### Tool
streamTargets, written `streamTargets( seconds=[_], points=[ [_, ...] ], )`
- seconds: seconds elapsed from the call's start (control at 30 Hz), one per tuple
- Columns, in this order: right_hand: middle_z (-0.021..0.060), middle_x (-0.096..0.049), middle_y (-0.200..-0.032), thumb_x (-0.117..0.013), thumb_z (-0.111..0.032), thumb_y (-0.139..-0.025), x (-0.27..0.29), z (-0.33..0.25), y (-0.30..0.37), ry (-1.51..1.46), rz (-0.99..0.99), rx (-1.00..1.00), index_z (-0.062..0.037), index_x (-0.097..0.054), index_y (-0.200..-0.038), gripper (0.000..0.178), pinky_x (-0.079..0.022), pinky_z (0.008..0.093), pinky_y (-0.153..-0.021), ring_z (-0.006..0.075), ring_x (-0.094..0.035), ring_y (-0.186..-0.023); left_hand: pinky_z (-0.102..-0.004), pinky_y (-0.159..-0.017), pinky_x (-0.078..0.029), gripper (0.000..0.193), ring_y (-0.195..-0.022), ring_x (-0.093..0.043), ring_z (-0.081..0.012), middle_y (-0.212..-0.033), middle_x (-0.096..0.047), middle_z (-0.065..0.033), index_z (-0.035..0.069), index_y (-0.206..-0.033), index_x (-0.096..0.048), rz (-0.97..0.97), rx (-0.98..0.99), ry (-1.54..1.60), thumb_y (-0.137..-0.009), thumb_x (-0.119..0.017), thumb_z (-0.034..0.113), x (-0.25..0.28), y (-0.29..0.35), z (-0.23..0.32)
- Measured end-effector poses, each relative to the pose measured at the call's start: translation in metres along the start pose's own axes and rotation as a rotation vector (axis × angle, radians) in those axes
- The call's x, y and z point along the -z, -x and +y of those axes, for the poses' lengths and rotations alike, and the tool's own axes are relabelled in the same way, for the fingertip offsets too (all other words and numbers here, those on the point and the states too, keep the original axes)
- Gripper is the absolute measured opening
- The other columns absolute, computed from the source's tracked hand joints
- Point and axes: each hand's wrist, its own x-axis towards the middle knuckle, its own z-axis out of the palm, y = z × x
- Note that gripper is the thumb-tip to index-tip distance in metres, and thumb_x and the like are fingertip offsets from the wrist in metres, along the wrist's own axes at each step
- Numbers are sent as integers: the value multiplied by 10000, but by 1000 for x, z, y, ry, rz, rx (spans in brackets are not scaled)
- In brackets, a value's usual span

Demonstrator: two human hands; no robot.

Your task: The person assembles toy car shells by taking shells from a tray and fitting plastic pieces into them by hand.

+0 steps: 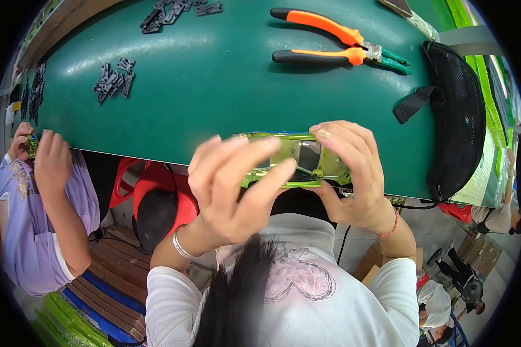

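Note:
A see-through lime-green toy car body point(333, 163) is held level just over the near edge of the green table. My right hand point(359, 179) is closed around its right end, fingers along the far side and thumb on the near side. Over the car's left end, my left hand point(231, 188) has its fingers apart and slightly blurred. They cover that end, and whether they touch it is hard to see. Beyond the car lie pliers point(330, 37) with orange and black handles and green-wrapped jaws.
Small dark plastic parts point(114, 81) lie in piles at the left and far side of the table point(197, 92). A black mesh case point(458, 121) with a strap sits at the right. On the left, a co-worker's hands point(52, 159) hold a small green piece beside a red chair point(182, 194).

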Motion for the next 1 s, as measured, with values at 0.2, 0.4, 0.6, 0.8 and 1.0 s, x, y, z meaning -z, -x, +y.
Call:
streamTargets(
  seconds=[0.2,0.4,0.6,0.8,1.0],
  points=[
    [180,-656,-1326,-825,25,-694,11,-8,-12,-33,-117,14,-2,-594,-1371,715,-487,500,-1046,413,-602,-1197,-478,-973,-570,512,-1127,-680,-396,-1324,-680,-194,-3,-1223,-707,-349,86,310,-771,-894,147,43,-25,-14],
    [203,-579,-1448,-859,-32,-769,16,-8,-33,0,-142,40,12,-523,-1433,745,-448,494,-1122,407,-533,-1332,-435,-929,-575,257,-1118,-679,-369,-1289,-707,-178,38,-902,-743,-313,134,389,-744,-924,130,46,-38,-29],
    [271,-537,-1424,-790,-34,-887,29,-2,-58,38,318,119,41,-492,-1445,637,-467,460,-1089,401,-556,-1297,-434,-931,-563,195,-1115,-705,-363,-1239,-732,-213,29,-823,-748,32,171,150,-760,-918,99,55,-108,-47],
    [204,-621,-1273,-765,55,-819,13,3,-52,103,86,140,9,-574,-1361,576,-506,471,-969,413,-596,-1112,-400,-806,-555,291,-919,-742,-353,-1025,-765,-215,19,-911,-787,432,221,39,-845,-867,291,7,-235,-97],
    [195,-626,-1243,-745,43,-828,15,5,-45,100,67,65,4,-598,-1331,526,-511,474,-959,414,-590,-1097,-495,-859,-526,304,-842,-731,-374,-808,-761,-187,66,-781,-825,360,400,-263,-837,-836,364,-16,-355,-221]
  ],
)
